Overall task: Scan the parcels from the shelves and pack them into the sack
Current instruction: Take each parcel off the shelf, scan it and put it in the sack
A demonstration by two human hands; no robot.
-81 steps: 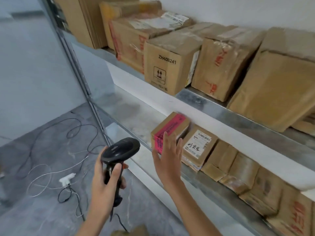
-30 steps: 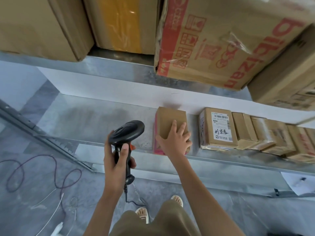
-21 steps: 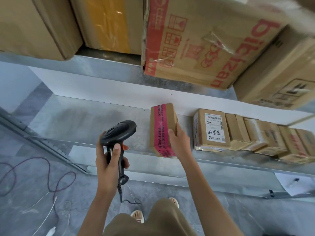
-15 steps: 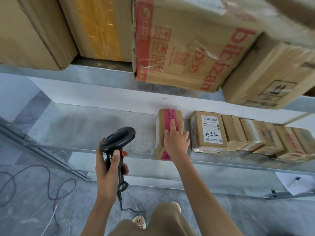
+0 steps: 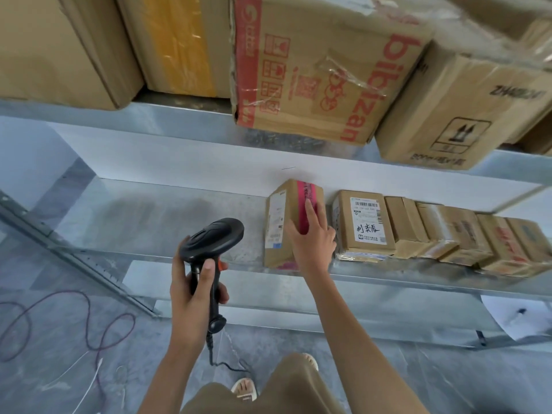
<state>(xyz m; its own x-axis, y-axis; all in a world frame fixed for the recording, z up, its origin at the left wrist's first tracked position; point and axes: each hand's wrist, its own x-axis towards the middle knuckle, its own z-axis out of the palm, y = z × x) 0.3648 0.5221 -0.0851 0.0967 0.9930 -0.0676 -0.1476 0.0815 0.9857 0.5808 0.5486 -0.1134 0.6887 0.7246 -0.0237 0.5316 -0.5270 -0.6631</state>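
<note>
Parcel (image 5: 285,225), a small brown cardboard box banded with pink tape and carrying a white label on its left face, stands at the left end of a row on the lower metal shelf (image 5: 167,213). The right hand (image 5: 312,243) lies on its top, fingers mostly straight across the tape, thumb against the left face. The left hand (image 5: 191,294) grips the handle of a black plastic scanner (image 5: 210,243) with a rounded head and a trailing cord. Just beside the parcel sits a labelled box (image 5: 363,224) with handwritten characters; at least four more taped cartons follow. Four large cardboard cartons fill the upper shelf (image 5: 179,124).
</note>
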